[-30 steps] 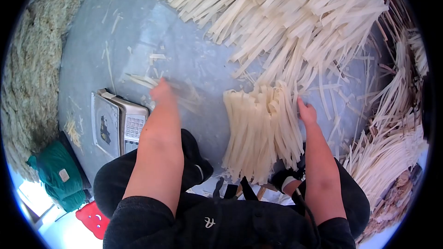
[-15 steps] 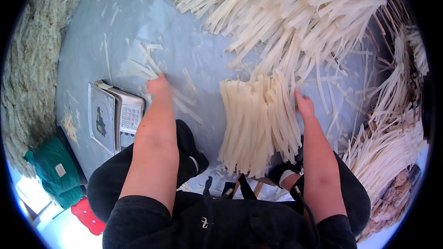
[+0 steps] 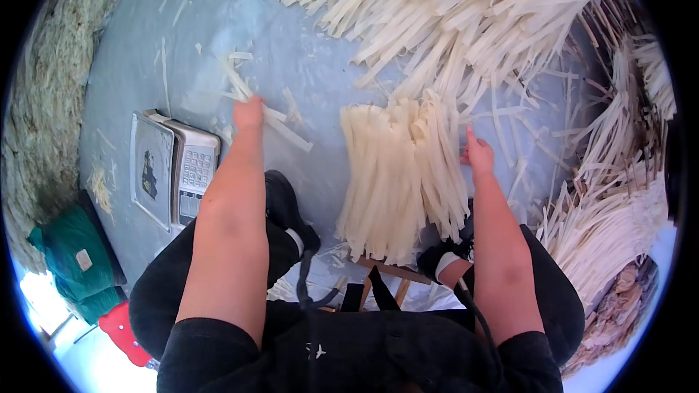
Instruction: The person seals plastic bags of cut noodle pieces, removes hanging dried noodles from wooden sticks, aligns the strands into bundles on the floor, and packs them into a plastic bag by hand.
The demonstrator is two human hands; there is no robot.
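Observation:
My left hand (image 3: 249,113) is closed round a few pale flat strips (image 3: 237,84) that stick out on both sides of it, low over the grey floor. A thick row of similar long strips (image 3: 386,182) hangs or lies in front of me between my feet; what bears it is mostly hidden. Beside that row's right edge is my right hand (image 3: 478,153), its index finger stretched out and nothing seen in it. Whether it touches the row I cannot tell.
A scale with a keypad (image 3: 195,167) stands at the left. The big strip pile (image 3: 466,14) spreads across the back, with more strips (image 3: 604,218) at the right. A green bag (image 3: 80,255) and red object (image 3: 124,331) are lower left. Loose scraps litter the floor (image 3: 291,51).
The strips in my left hand now point more steeply up to the left. My right hand stays by the row, its fingers slightly more apart. The whole view has shifted a little.

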